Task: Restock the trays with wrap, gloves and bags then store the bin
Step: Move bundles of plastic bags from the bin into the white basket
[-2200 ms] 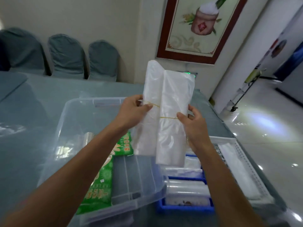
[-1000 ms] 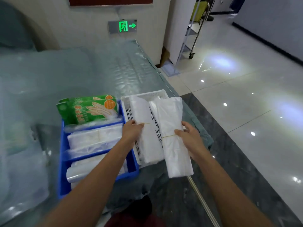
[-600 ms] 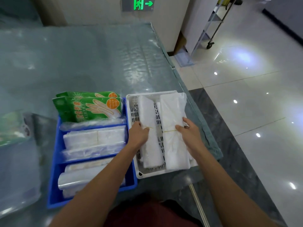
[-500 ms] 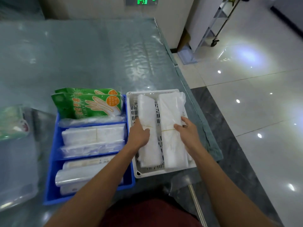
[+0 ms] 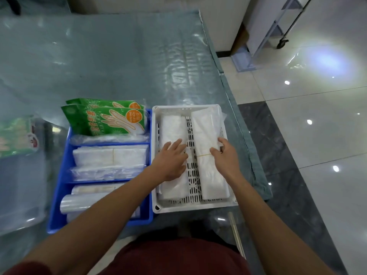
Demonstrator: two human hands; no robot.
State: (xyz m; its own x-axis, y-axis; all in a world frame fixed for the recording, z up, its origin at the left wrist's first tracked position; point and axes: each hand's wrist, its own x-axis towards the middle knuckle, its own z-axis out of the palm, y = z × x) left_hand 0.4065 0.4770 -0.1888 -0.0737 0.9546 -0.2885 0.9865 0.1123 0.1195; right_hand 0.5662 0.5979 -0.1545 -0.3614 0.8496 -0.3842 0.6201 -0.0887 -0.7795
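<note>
Both my hands are down in the white tray (image 5: 193,206). My left hand (image 5: 170,160) lies flat, fingers spread, pressing on the left bag bundle (image 5: 173,126). My right hand (image 5: 225,156) rests on the right bag bundle (image 5: 206,128), fingers bent over its outer edge by the yellow rubber band (image 5: 203,155); whether I am gripping it I cannot tell. The two bundles lie lengthwise, side by side, with a strip of slotted tray floor between them. Just beside it on my left stands the blue tray (image 5: 59,195): green glove packs (image 5: 107,120) at the far end, flat clear packets (image 5: 110,157) in the middle, wrap rolls (image 5: 83,201) nearest me. At the far left edge is the clear bin (image 5: 17,197). Everything sits on the plastic-covered table (image 5: 111,62).
</note>
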